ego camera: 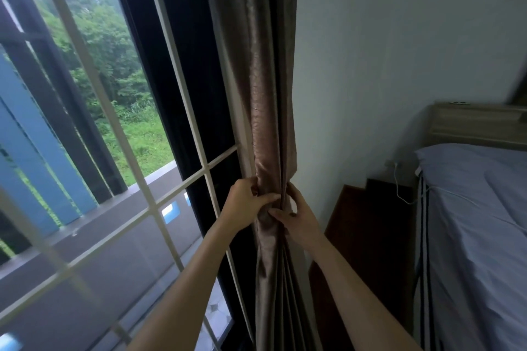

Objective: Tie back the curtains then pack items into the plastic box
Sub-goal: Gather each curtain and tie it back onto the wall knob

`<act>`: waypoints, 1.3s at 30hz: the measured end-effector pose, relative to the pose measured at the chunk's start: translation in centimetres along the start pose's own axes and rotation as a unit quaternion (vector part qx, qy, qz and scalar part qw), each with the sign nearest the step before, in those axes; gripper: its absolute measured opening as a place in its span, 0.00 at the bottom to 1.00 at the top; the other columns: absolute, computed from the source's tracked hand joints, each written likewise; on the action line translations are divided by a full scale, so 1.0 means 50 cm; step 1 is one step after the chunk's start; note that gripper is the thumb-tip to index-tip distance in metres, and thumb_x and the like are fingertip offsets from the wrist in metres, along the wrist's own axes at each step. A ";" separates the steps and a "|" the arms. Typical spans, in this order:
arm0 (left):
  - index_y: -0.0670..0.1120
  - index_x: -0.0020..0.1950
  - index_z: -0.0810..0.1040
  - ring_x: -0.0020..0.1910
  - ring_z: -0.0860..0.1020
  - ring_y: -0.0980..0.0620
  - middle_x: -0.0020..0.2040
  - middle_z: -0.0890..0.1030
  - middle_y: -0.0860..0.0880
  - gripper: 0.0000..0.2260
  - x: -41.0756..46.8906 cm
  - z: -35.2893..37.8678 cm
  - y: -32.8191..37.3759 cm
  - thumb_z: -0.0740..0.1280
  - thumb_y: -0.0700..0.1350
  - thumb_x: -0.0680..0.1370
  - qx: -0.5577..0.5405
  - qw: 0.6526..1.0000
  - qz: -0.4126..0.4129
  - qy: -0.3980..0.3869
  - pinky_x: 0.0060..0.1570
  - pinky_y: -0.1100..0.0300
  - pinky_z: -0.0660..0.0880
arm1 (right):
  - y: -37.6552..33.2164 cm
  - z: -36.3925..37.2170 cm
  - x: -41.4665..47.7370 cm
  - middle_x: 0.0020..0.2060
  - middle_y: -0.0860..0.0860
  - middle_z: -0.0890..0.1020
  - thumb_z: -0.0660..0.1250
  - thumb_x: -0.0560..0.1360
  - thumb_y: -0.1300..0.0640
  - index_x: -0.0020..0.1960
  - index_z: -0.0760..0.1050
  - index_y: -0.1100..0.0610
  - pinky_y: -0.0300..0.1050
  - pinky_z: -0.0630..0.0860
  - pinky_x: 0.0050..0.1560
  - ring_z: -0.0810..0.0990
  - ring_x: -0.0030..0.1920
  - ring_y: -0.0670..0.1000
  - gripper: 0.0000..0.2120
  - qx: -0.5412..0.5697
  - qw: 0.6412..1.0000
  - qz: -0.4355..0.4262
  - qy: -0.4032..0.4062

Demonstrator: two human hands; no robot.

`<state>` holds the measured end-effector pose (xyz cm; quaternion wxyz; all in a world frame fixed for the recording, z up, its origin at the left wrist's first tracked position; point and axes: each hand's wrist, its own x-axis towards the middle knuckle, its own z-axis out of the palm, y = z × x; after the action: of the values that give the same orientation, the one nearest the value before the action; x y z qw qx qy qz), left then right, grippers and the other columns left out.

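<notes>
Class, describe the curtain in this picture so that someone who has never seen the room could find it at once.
Start at the large window with pale bars on the left. Between its dark frame and the plain white wall hangs the curtain, a shiny brown cloth bunched into a narrow column. It is the one thing both hands grip, the left hand and the right hand pinching its folds together.
</notes>
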<state>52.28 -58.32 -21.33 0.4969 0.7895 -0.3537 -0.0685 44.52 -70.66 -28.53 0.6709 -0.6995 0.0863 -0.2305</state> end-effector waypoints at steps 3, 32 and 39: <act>0.47 0.51 0.82 0.46 0.83 0.58 0.46 0.85 0.53 0.11 -0.007 -0.010 -0.003 0.75 0.45 0.70 0.003 1.000 0.002 -0.004 0.51 0.59 0.79 | 0.000 -0.002 0.005 0.55 0.45 0.83 0.73 0.73 0.60 0.65 0.74 0.46 0.48 0.81 0.53 0.84 0.49 0.50 0.23 -0.002 0.999 0.027 -0.039; 0.45 0.53 0.80 0.46 0.82 0.51 0.44 0.83 0.51 0.22 -0.016 0.016 -0.041 0.77 0.57 0.66 0.053 0.986 -0.086 0.135 0.47 0.58 0.80 | 0.113 -0.031 0.032 0.51 0.58 0.84 0.64 0.72 0.60 0.52 0.81 0.60 0.46 0.76 0.51 0.82 0.49 0.53 0.11 0.298 0.919 0.253 0.045; 0.46 0.55 0.78 0.56 0.75 0.46 0.49 0.78 0.53 0.28 0.002 0.060 -0.056 0.72 0.64 0.65 0.102 0.957 -0.082 0.258 0.55 0.45 0.77 | 0.282 -0.062 0.129 0.67 0.55 0.74 0.65 0.76 0.61 0.70 0.69 0.56 0.42 0.70 0.52 0.75 0.61 0.53 0.23 -0.144 0.950 0.275 -0.004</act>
<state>52.36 -59.89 -25.11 0.4807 0.8531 -0.1526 0.1334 51.49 -77.39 -41.04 0.6004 -0.7390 0.3050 -0.0192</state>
